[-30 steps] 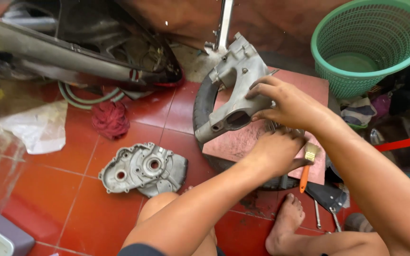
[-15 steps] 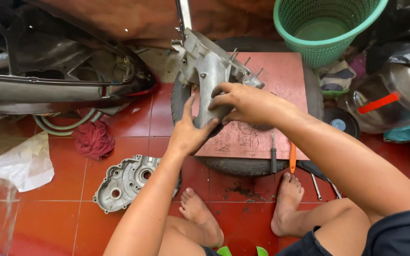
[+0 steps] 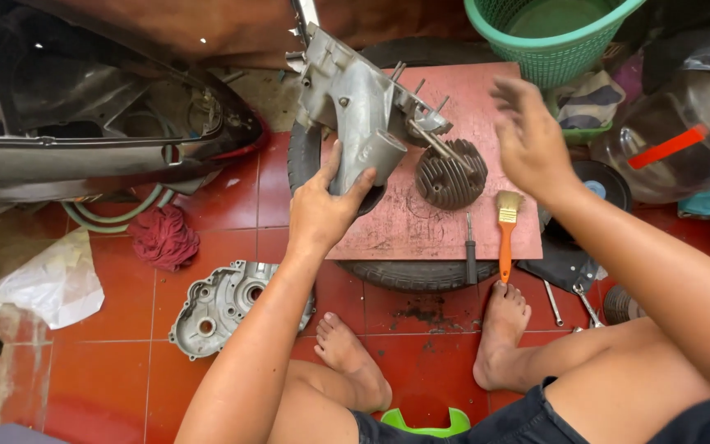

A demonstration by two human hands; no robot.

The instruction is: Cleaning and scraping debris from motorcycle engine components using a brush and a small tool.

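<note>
The engine casing (image 3: 353,107) you gripped was dull silver-grey, and the finned cylinder (image 3: 451,174) beside it was dark grey, ribbed in fine ridges. Both sat over a faded red board (image 3: 421,222) scuffed with pale marks, laid on a black tyre (image 3: 417,274). Your brush (image 3: 506,226) had an orange handle and straw-yellow bristles. The basket (image 3: 552,37) was green mesh, the rag (image 3: 163,236) crimson, the floor tiles (image 3: 108,378) glossy orange-red.
</note>
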